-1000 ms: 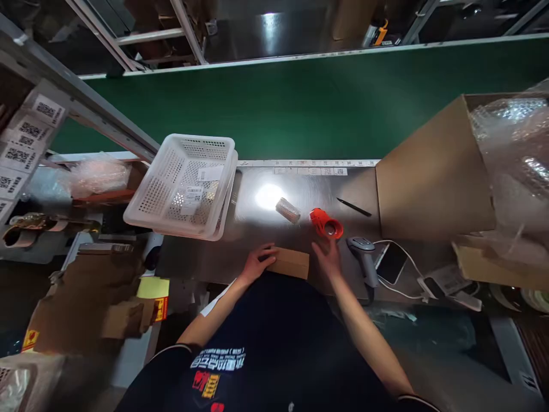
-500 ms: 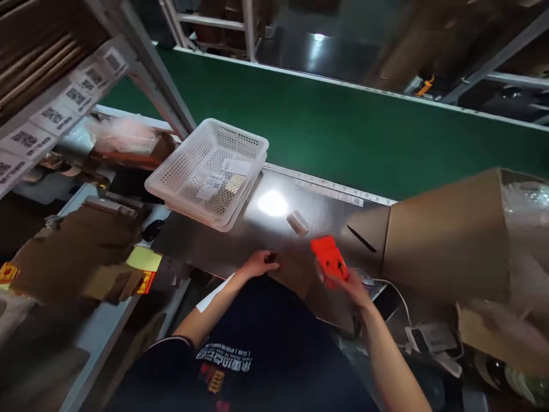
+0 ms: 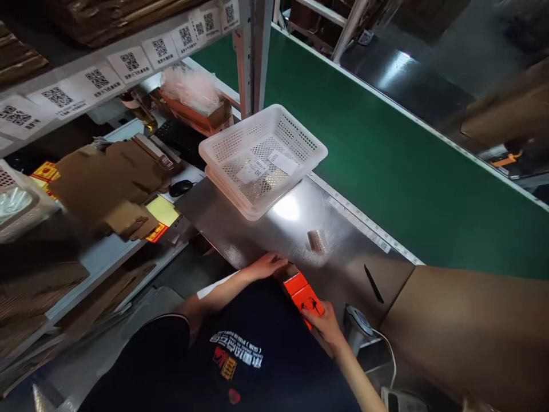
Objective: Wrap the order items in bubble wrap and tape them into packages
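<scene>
My right hand [image 3: 326,327] grips an orange tape dispenser [image 3: 302,293] at the near edge of the steel table [image 3: 257,237], close to my body. The dispenser's front end lies on a small cardboard box [image 3: 286,271], which is mostly hidden beneath it. My left hand [image 3: 265,266] rests on the left end of that box with its fingers closed over it. A small wrapped item [image 3: 316,241] lies on the table just beyond the hands.
Two stacked white mesh baskets [image 3: 261,154] sit at the table's far left. A black pen [image 3: 374,284], a barcode scanner [image 3: 355,327] and a large cardboard box [image 3: 472,326] are at right. A green conveyor [image 3: 407,171] runs behind. Cardboard flats [image 3: 107,183] and a labelled shelf [image 3: 107,74] are at left.
My right hand picked the orange dispenser up from the table and brought it back onto the small box. My head turned, so the whole scene shifted right and rotated.
</scene>
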A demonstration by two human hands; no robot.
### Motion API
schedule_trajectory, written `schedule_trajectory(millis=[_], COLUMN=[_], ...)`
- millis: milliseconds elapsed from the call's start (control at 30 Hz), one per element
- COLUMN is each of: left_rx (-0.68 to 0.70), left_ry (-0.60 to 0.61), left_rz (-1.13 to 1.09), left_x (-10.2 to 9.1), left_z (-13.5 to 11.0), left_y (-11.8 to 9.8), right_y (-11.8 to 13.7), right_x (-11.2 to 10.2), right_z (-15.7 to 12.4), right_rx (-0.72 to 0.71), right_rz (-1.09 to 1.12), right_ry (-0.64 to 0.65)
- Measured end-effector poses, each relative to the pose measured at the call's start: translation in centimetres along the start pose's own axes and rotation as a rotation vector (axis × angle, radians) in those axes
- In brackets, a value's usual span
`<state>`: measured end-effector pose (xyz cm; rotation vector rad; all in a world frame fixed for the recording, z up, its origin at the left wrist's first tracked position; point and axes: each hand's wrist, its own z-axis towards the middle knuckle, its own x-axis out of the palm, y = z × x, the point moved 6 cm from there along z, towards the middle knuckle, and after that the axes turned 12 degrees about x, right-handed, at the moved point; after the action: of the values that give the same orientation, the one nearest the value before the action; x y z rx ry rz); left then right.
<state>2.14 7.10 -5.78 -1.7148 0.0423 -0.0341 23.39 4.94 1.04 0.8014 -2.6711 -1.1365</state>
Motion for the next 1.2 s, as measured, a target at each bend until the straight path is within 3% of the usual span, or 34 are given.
schedule_trajectory(millis=[100, 200, 433, 533, 667, 833, 1033, 1200], left_rx=[0.07, 0.05, -0.031, 0.015, 0.122, 0.031, -0.028, 0.009], left_ry=[0.03, 0.05, 0.045, 0.019, -0.019, -0.024, -0.029, -0.063], left_rz=[-0.001, -0.021, 0.08, 0.152, 0.264, 0.344, 0.454, 0.49], left_x=[1.0, 1.8, 2.6, 1.6, -1.3, -3.4, -1.3, -0.5], left_z=[-0.7, -1.1, -0.5, 0.0, 0.9, 1.8, 0.6, -0.4], left_y=[-1.2, -1.9, -0.8, -0.6, -1.0, 0.8, 3.6, 4.1], right_y=[-0.2, 0.1, 1.0, 1.1, 0.2, -0.5, 1.1, 1.0], right_x=[-0.2, -0.1, 0.4, 0.3, -0.9, -1.4, 0.2, -0.2], right_z=[-0.2, -0.3, -0.4, -0.4, -0.4, -0.5, -1.1, -0.5], right_rx=[0.004, -0.007, -0.029, -0.005, 0.074, 0.113, 0.087, 0.111], right_rz=[0.007, 0.015, 0.069, 0.043, -0.066, -0.09, 0.15, 0.035], right_ry=[-0.011, -0.025, -0.007, 0.008, -0.012, -0.032, -0.054, -0.07])
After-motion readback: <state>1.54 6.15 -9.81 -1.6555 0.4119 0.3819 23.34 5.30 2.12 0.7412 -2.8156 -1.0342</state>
